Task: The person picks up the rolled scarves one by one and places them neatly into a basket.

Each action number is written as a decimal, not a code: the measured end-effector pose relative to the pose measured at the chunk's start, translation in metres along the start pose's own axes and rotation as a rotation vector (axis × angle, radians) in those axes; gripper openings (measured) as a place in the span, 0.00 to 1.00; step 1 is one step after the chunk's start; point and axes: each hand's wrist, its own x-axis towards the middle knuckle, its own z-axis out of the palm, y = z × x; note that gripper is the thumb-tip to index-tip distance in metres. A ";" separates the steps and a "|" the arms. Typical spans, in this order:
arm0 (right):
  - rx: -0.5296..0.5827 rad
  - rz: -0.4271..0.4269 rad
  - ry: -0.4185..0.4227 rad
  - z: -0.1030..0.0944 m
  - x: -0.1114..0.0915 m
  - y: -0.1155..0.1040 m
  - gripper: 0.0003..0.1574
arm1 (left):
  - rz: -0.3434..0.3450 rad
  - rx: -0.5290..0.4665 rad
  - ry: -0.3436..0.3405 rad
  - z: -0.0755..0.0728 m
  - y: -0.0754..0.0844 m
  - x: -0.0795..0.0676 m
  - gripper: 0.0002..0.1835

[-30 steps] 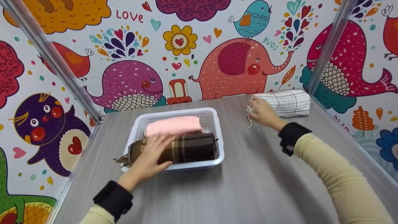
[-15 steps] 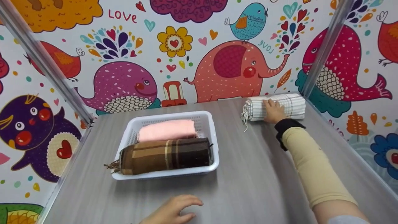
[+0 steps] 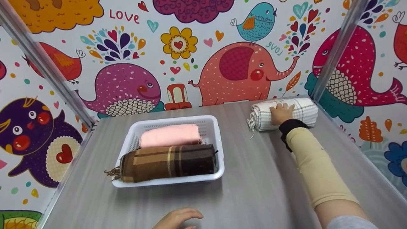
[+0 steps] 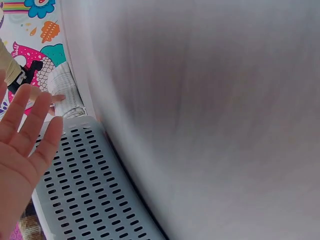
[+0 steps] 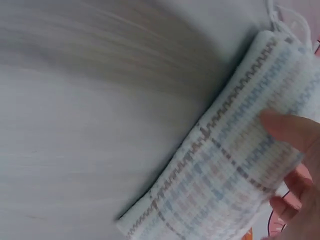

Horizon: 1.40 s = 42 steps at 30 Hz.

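A rolled white scarf (image 3: 306, 109) with thin stripes and a fringe lies at the back right of the table. My right hand (image 3: 281, 114) grips it round the middle, fingers over the top. In the right wrist view the thumb presses on one side of the scarf (image 5: 210, 175), with the fingers curled on the other. My left hand (image 3: 178, 218) hovers near the front edge, partly out of the head view. The left wrist view shows its fingers (image 4: 37, 120) spread and holding nothing, beside the white basket (image 4: 95, 185).
In the white plastic basket (image 3: 220, 146), left of centre, lie a rolled pink scarf (image 3: 170, 136) and a rolled brown plaid scarf (image 3: 168, 161). The brown one's fringe (image 3: 113, 172) hangs over the basket's left rim. Patterned walls (image 3: 178, 19) close off the back and sides.
My left hand has left the brown scarf and drawn back towards me. My right hand has moved from the white scarf's fringed end to its middle. The white scarf has shifted slightly nearer.
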 end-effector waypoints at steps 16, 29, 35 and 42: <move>-0.074 -0.176 -0.303 -0.025 -0.021 -0.017 0.52 | -0.059 -0.185 -0.076 0.004 -0.001 0.000 0.16; -0.148 -0.475 -0.310 -0.023 -0.100 -0.067 0.51 | -0.204 -0.105 -0.156 -0.001 0.010 0.017 0.15; -0.079 -0.568 -0.264 -0.021 -0.146 -0.089 0.55 | -0.193 -0.007 -0.109 -0.001 0.012 0.023 0.17; -0.064 -0.679 -0.211 -0.014 -0.185 -0.120 0.56 | -0.224 0.089 -0.031 -0.001 0.019 0.026 0.22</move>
